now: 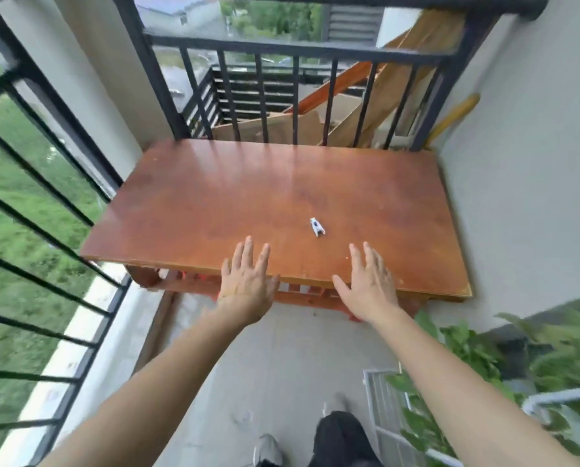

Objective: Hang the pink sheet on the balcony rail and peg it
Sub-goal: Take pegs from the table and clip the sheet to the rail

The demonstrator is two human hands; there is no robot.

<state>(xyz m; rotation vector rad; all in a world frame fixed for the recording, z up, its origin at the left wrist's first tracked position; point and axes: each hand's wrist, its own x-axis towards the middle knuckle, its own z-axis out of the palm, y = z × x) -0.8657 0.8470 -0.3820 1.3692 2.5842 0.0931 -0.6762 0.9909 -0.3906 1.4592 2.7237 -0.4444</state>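
Over the near edge of the wooden table (pixel 214 203) both hands reach forward side by side, palms down. The left hand (pixel 246 281) has its fingers straight and spread and holds nothing; the right hand (pixel 369 284) is the same, fingers straight, thumb out to the left, nothing in it. Whether the palms touch the tabletop or hang just above it I cannot tell. A small white peg (pixel 317 227) lies on the table just beyond the hands, between them and a little nearer the right one, apart from both. The black balcony rail (pixel 295 48) runs along the far side of the table, with upright bars below its top bar, and another stretch of it runs down the left side, blurred. Past the far bars lean some wooden planks (pixel 349 82). A pale wall (pixel 534 163) stands on the right, with leafy plants (pixel 477 352) at its near end. Below the arms are the grey floor (pixel 282 348) and a grey shoe (pixel 267 449).
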